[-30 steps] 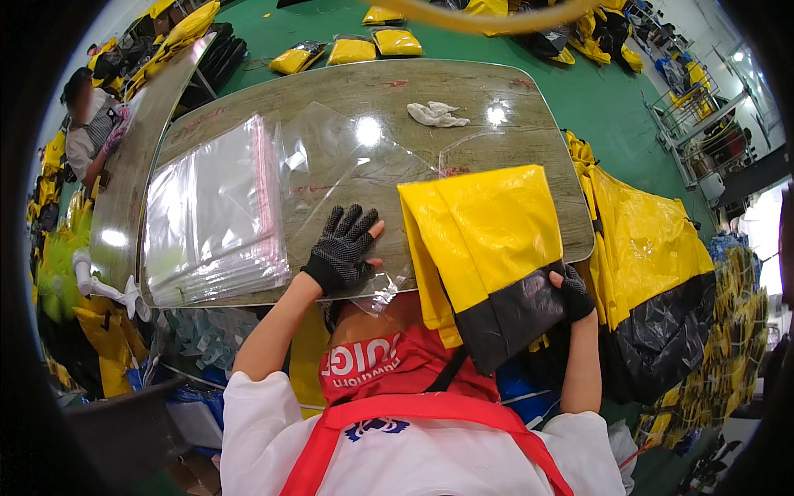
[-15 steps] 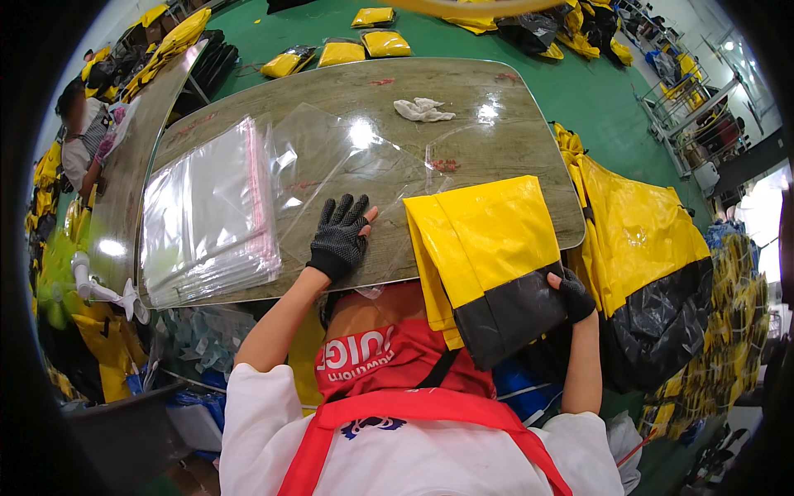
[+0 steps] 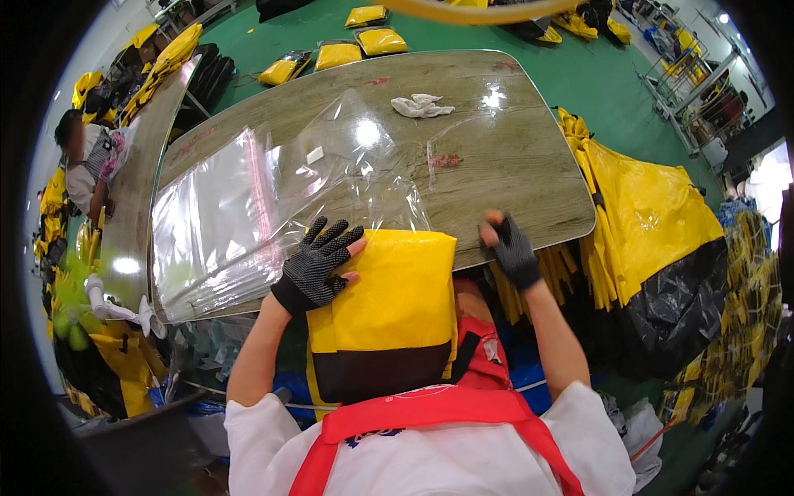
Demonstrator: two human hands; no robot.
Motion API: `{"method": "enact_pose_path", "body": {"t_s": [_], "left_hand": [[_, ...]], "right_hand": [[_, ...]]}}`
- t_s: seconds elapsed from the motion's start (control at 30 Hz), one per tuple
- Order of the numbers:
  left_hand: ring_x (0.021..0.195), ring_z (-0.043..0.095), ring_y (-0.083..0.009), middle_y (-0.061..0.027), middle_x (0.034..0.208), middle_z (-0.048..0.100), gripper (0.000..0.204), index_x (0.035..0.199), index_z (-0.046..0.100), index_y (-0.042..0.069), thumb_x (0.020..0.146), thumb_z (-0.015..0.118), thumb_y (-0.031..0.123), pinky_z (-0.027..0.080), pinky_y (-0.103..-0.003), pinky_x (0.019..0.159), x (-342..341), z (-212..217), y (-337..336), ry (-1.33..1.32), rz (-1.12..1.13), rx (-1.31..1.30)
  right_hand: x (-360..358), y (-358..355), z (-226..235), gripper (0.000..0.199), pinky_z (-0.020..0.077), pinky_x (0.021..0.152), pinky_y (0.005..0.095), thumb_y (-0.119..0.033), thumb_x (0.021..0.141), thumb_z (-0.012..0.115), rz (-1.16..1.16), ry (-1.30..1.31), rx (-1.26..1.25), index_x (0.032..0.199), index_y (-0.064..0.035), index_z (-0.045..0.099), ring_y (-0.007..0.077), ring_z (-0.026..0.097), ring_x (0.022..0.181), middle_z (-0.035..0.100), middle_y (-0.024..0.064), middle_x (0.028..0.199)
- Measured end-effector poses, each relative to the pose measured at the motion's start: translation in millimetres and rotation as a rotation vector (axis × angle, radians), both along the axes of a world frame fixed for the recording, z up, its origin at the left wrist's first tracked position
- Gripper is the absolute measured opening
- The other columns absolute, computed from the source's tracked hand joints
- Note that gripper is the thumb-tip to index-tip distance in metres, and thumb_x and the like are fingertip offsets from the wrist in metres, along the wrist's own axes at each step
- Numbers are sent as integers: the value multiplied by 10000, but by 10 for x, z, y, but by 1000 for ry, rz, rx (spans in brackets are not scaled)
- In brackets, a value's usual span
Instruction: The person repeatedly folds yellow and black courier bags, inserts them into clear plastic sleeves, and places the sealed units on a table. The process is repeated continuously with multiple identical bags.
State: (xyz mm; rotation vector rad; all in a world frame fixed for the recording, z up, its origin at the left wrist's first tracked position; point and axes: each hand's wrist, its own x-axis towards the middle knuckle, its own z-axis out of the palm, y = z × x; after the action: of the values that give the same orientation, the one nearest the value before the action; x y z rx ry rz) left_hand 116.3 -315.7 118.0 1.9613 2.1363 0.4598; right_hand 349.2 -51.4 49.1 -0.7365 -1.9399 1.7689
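Observation:
A folded yellow and black plastic garment or cover (image 3: 389, 281) lies across the table's near edge in front of me, its black end hanging towards my lap. My left hand (image 3: 318, 269), in a black dotted fingerless-tip glove, rests on its left edge with fingers stretched out. A loose clear plastic bag (image 3: 364, 178) lies rumpled on the table just beyond, its near end meeting the folded piece. To the right, apart from the piece, my right hand (image 3: 513, 248) hovers at the table edge, thumb and fingers apart, with nothing seen in it.
A stack of clear bags (image 3: 211, 223) covers the table's left side. A crumpled white cloth (image 3: 422, 106) lies at the back of the tabletop (image 3: 496, 157). Large yellow and black sheets (image 3: 645, 215) hang at the right. Packed yellow bundles (image 3: 339, 55) lie on the floor; another person (image 3: 87, 161) is at the left.
The folded piece has moved left, from my right hand to under my left. My right hand has let go and moved up and left. The loose clear bag has shifted and rumpled.

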Motion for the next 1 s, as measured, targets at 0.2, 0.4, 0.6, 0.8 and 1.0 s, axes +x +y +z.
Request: {"method": "enact_pose_path", "body": {"t_s": [0.2, 0.4, 0.6, 0.8, 1.0], "left_hand": [[1260, 378, -334, -143, 1323, 454, 528, 1278, 449, 84, 796, 613, 221, 172, -487, 1097, 116, 63, 40, 63, 70, 55], [1270, 359, -352, -153, 1314, 460, 540, 1260, 462, 54, 767, 647, 172, 175, -491, 1096, 230, -122, -45, 56, 160, 109], [1283, 333, -369, -176, 1328, 442, 485, 1242, 482, 34, 788, 619, 139, 185, -477, 1095, 247, -229, -16, 10, 210, 127], [1294, 318, -367, -180, 1342, 424, 476, 1295, 437, 45, 829, 518, 95, 180, -415, 1098, 220, -484, -222, -98, 436, 323], [1171, 451, -250, -149, 1305, 433, 638, 1373, 268, 4, 835, 594, 110, 332, -335, 1003, 61, -866, -457, -1357, 846, 517]], "right_hand": [[-961, 289, 106, 285, 370, 579, 205, -324, 829, 619, 585, -352, -104, 837, -39, 642, 53, 462, 661, 566, -18, 701], [-426, 30, 120, 407, 431, 738, 239, -353, 822, 646, 344, -183, -243, 1037, -15, 573, 98, 523, 842, 595, 35, 899], [-418, -117, -79, 436, 469, 702, 251, -337, 725, 752, 218, -158, -285, 941, 24, 639, 116, 583, 779, 655, 54, 844], [-309, -561, -83, 296, 466, 610, 373, -273, 891, 528, -97, -152, 554, 770, -4, 562, 338, 604, 699, 609, 192, 746], [-167, -544, -113, 239, 478, 658, 420, -221, 893, 474, -96, -192, 605, 888, -23, 607, 385, 597, 746, 612, 212, 790]]}}
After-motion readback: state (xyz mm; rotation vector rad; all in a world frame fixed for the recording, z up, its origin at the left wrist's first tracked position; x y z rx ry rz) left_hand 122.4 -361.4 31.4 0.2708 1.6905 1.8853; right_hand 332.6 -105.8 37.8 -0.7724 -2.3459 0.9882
